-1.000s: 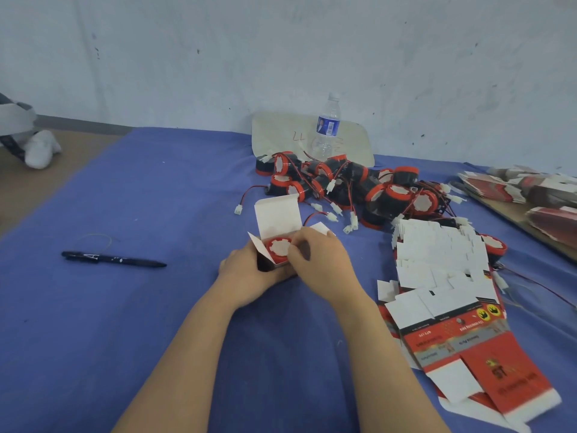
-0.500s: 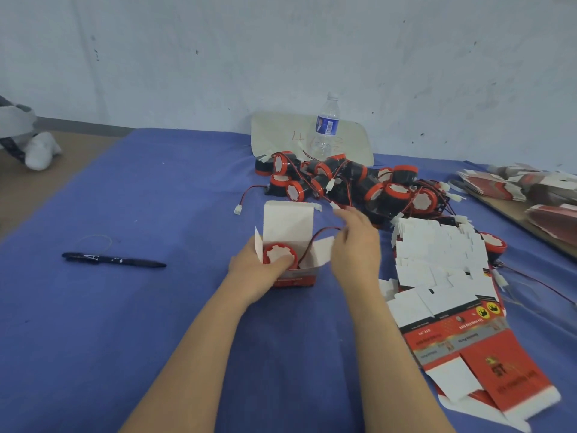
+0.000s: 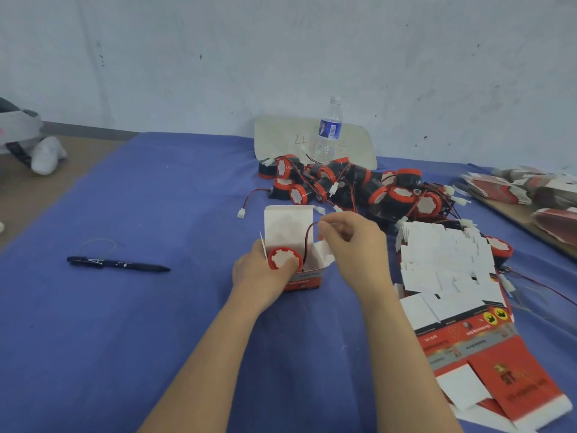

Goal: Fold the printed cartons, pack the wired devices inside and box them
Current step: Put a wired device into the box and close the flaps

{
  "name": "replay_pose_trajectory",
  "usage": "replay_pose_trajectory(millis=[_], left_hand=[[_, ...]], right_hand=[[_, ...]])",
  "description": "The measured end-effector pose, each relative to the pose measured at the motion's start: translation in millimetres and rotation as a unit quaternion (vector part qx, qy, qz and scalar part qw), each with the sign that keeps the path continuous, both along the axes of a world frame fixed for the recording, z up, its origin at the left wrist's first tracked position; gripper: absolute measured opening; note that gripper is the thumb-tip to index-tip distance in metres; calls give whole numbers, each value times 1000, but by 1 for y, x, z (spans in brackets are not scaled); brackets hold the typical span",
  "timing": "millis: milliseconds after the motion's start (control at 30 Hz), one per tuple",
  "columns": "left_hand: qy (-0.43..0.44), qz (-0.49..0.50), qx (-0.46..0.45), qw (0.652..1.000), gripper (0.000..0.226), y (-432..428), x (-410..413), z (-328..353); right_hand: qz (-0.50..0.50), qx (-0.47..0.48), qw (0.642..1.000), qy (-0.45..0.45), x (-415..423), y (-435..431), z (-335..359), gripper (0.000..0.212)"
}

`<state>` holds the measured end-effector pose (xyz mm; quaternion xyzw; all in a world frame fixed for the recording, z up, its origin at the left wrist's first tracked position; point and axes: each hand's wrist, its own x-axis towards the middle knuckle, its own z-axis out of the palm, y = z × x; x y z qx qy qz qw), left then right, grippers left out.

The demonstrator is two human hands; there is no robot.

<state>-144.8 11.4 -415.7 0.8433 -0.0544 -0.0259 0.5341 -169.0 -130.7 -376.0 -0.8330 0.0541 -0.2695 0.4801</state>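
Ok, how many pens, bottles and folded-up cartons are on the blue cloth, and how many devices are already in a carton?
Pen: 1
Bottle: 1
Folded carton: 1
Device, standing in that carton: 1
Total: 4
The piled devices and flat cartons are too tangled to count.

Light was dim, bluish and even, shadows faint. Cartons far right of the bottle were blurred and bowed.

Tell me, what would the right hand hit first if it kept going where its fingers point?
Probably the upright white lid flap of the open red carton; the right hand, pinching a red wire, points leftward at it. Depth unclear.
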Motion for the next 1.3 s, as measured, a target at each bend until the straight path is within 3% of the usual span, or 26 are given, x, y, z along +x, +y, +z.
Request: replay_pose_trajectory(millis=[200, 300, 400, 667, 933, 1133, 1300], left_hand=[[-2, -5, -5, 1000, 56, -1, -4, 3], [-8, 4, 5, 1000, 41, -1, -1, 1], [-13, 5, 18, 1000, 40, 0, 0, 0], [-13, 14, 15, 1000, 41, -1, -1, 1], [-10, 21, 13, 1000, 41, -1, -3, 1], [-19, 24, 9, 999, 38, -1, -5, 1], [-18, 30, 8, 999, 38, -1, -5, 2]], right_hand=[[75, 80, 992, 65, 1, 8, -2, 24], [24, -48, 996, 74, 1, 9, -5, 26], [-11, -135, 989, 62, -2, 9, -6, 20], [16, -192, 975, 110, -3, -2, -4, 27], [-21, -250, 958, 141, 3, -2, -9, 12], [-68, -337, 930, 133, 4, 4, -11, 11], [-84, -316, 941, 87, 3, 13, -11, 21]])
